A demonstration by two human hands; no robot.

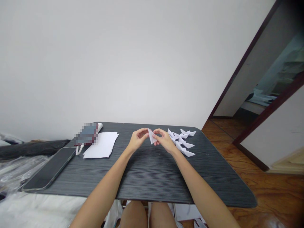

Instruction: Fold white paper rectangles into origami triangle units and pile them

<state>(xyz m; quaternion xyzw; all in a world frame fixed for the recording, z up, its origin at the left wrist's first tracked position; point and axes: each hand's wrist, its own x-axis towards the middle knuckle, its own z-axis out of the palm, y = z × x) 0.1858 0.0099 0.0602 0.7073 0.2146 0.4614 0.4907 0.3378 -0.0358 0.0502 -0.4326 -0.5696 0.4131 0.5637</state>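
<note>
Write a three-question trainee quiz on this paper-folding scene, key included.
1. True or false: the left hand and the right hand both hold the folded paper piece.
2. The paper boats lie: A) left of the hands, B) right of the hands, C) on the floor.
3. Fill in: the phone lies at the table's ____ edge.
Key: 1 true; 2 B; 3 left.
</note>
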